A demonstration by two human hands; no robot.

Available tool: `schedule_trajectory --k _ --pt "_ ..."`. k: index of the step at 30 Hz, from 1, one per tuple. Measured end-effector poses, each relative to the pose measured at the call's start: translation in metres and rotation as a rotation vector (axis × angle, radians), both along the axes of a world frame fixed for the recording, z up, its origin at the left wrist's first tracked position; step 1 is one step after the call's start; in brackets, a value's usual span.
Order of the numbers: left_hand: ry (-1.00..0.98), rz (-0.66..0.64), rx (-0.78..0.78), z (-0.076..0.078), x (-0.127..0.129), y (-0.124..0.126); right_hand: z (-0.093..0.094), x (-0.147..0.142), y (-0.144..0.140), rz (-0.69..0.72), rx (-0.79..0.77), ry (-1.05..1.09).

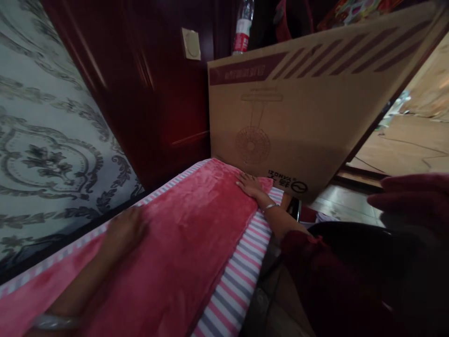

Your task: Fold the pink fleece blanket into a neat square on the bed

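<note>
A long piece of pink plush fabric (189,224) lies spread over a striped pink, white and grey cloth (233,285), whose edges show on both sides. My right hand (249,185) rests flat on the far end of the plush, fingers apart, close to the cardboard box. A thin bracelet circles that wrist. On the left part of the plush is my left hand (126,228), palm side down and blurred by motion. Its fingers are too smeared to make out. A wide silver bracelet (58,322) sits on the left wrist.
A large cardboard box (298,107) with a fan drawing stands at the far end, a plastic bottle (242,30) behind its top edge. Dark red wood panelling (164,93) and a patterned wall (45,140) border the left. A black rounded object (365,248) stands at right.
</note>
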State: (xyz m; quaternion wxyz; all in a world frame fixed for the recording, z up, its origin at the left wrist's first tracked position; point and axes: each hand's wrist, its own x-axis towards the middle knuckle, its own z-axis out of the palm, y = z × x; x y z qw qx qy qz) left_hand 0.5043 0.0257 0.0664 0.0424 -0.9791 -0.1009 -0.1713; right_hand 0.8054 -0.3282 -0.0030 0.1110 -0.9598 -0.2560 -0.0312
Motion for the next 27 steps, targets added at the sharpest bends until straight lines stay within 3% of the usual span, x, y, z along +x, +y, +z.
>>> schedule_trajectory --k 4,6,8,12,18,21,24,27 --pt "0.107 -0.400 0.036 -0.029 0.032 -0.094 0.000 0.003 -0.002 -0.005 0.004 0.015" --pt "0.146 -0.519 0.030 -0.047 0.031 -0.128 0.000 0.005 -0.003 -0.003 0.007 0.020" --pt "0.162 -0.557 0.021 -0.062 0.025 -0.143 -0.001 0.006 -0.003 -0.003 0.014 0.019" --pt "0.149 -0.553 0.026 -0.073 0.014 -0.141 -0.002 0.005 -0.003 -0.002 0.023 0.013" --pt "0.152 -0.567 0.015 -0.069 0.015 -0.139 -0.003 0.000 -0.002 -0.018 0.011 -0.012" --pt "0.198 -0.546 -0.030 -0.066 0.003 -0.140 -0.002 -0.002 -0.001 -0.013 -0.007 -0.034" --pt "0.291 -0.509 -0.102 -0.059 -0.034 -0.136 -0.001 -0.008 0.000 0.007 -0.027 -0.053" --pt "0.377 -0.451 -0.204 -0.051 -0.096 -0.131 -0.005 -0.011 -0.002 0.034 -0.037 -0.061"
